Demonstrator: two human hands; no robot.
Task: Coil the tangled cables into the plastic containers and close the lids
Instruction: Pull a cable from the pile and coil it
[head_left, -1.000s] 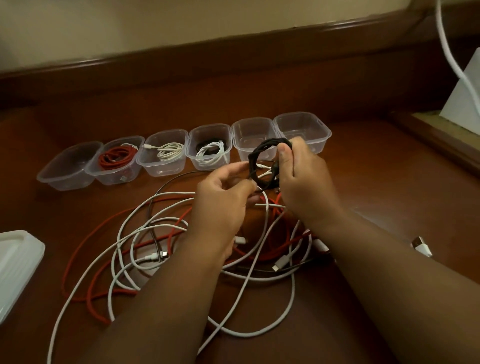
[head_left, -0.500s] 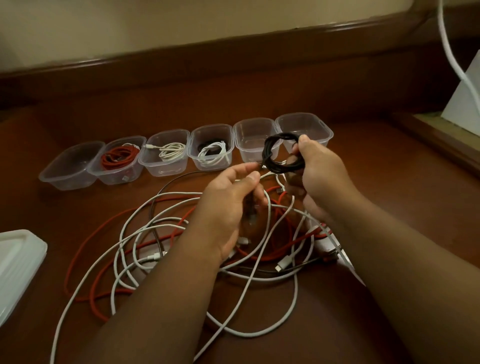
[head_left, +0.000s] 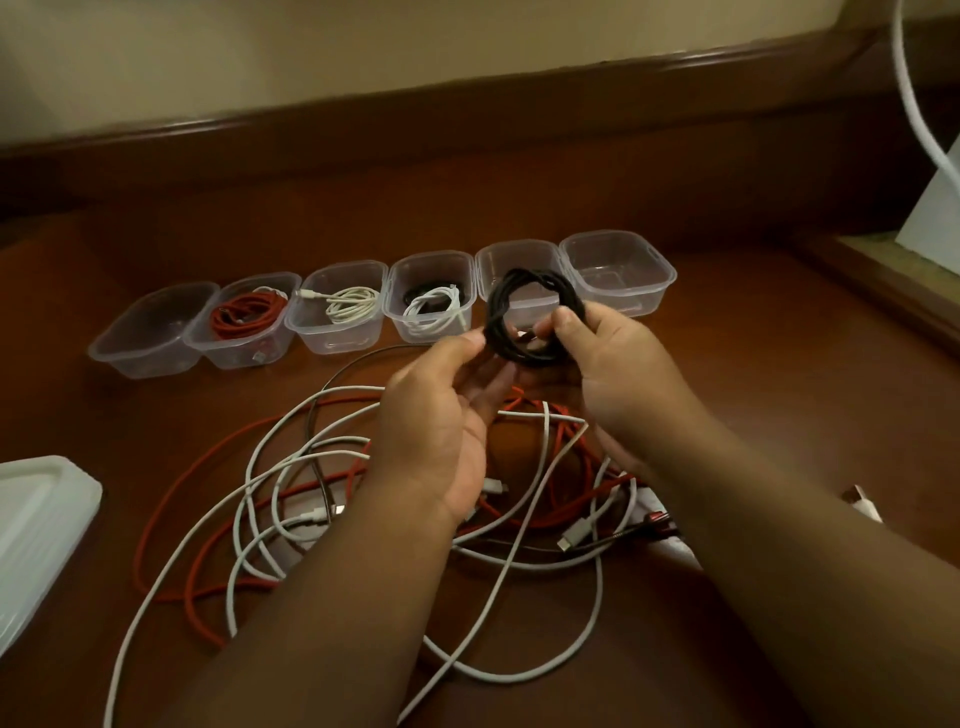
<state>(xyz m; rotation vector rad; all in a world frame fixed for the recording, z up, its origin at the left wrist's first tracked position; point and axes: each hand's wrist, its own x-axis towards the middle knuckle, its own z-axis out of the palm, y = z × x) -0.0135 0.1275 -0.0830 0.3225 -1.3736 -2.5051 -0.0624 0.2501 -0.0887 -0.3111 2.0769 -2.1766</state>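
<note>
Coil of black cable (head_left: 524, 317), before only in right hand (head_left: 608, 364), is now pinched also by left hand (head_left: 441, 410); ready for the empty container (head_left: 519, 260)

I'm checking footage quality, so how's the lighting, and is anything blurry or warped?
Head view: dim, warm light; the black coil and containers are fairly sharp; the forearms at the bottom edge look soft; the wide lens bows the wooden back edge.
</note>
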